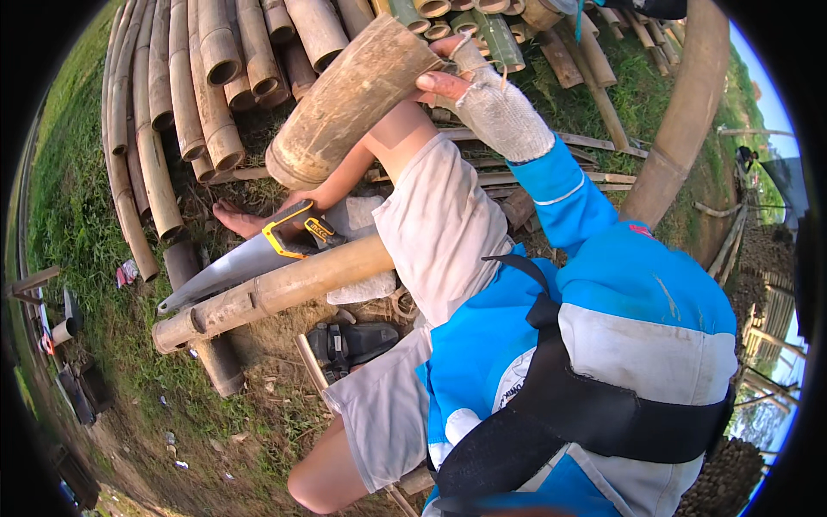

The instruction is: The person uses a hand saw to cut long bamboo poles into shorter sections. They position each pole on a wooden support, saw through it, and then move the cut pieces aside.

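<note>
My right hand (495, 99), in a pale knitted glove with bare fingertips, pinches the end of a short, thick bamboo section (353, 99). The thumb presses its near side; the other fingers are mostly hidden at the rim. The section is held raised and tilted above my bare leg. Below it lies a handsaw (291, 233) with a yellow and black handle, its blade running down to the left. Alongside the blade is a long bamboo pole (284, 289), resting across a darker bamboo piece (217, 366). My left hand does not show.
A stack of cut bamboo poles (211, 77) fills the upper left. One thick bamboo pole (680, 121) slants upward at the right. Split bamboo strips (517, 179) lie behind my knee. A bare foot (237, 217) and a black sandal (353, 343) are near the saw and pole.
</note>
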Demonstrator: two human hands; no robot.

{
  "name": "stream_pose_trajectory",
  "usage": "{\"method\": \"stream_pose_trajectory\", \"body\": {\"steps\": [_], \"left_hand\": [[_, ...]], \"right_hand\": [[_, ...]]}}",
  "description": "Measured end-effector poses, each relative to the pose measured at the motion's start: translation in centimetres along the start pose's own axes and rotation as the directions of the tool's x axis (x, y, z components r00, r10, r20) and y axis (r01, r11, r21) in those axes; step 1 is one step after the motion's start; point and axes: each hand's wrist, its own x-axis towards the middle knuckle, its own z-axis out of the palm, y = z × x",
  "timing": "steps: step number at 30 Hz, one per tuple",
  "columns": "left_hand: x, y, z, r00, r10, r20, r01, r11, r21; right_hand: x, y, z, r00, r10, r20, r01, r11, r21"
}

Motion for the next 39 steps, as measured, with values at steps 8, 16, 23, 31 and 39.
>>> {"method": "stream_pose_trajectory", "body": {"steps": [8, 16, 23, 31, 39], "left_hand": [[0.5, -0.7, -0.7, 0.999, -0.037, -0.010, 0.036, 0.999, -0.033], [1.2, -2.9, -2.8, 0.996, -0.085, -0.033, 0.083, 0.995, -0.063], [1.0, -4.4, -4.9, 0.987, -0.144, -0.077, 0.134, 0.984, -0.120], [-1.3, -9.0, -9.8, 0.920, -0.288, -0.266, 0.199, 0.928, -0.314], [-5.3, -9.3, -18.3, 0.825, -0.094, -0.557, -0.158, 0.909, -0.386]], "right_hand": [[-8.1, 2.0, -12.7, 0.884, 0.097, -0.457, -0.298, 0.872, -0.390], [-14.8, 15.2, -22.2, 0.671, 0.291, -0.682, -0.722, 0.467, -0.511], [-19.9, 26.1, -30.9, 0.291, 0.451, -0.844, -0.908, 0.409, -0.095], [-17.2, 27.9, -27.1, 0.634, 0.259, -0.729, -0.758, 0.022, -0.652], [-1.6, 19.3, -7.8, 0.979, -0.197, -0.049, 0.081, 0.601, -0.795]]}}
